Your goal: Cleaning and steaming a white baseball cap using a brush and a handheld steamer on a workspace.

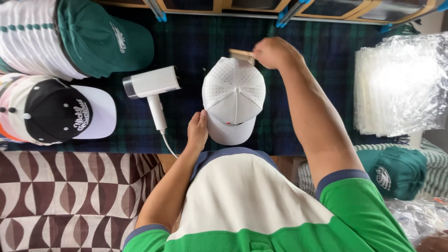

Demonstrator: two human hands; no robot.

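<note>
on dark plaid cloth [289, 93], white cap [233, 100]

L hand [197, 131] steadies white cap [233, 95]; R hand [274, 52] w/ wooden brush [241, 55].

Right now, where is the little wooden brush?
The wooden brush is in the right hand, at the far edge of the white cap.

A white baseball cap [233, 100] with a perforated crown sits upright on dark green plaid cloth, near the middle of the view, its brim pointing toward six o'clock and its back toward twelve. A small red mark shows just above the brim. At its one o'clock edge lies a small wooden-backed brush [241, 55], seemingly touching the crown's rear
</note>
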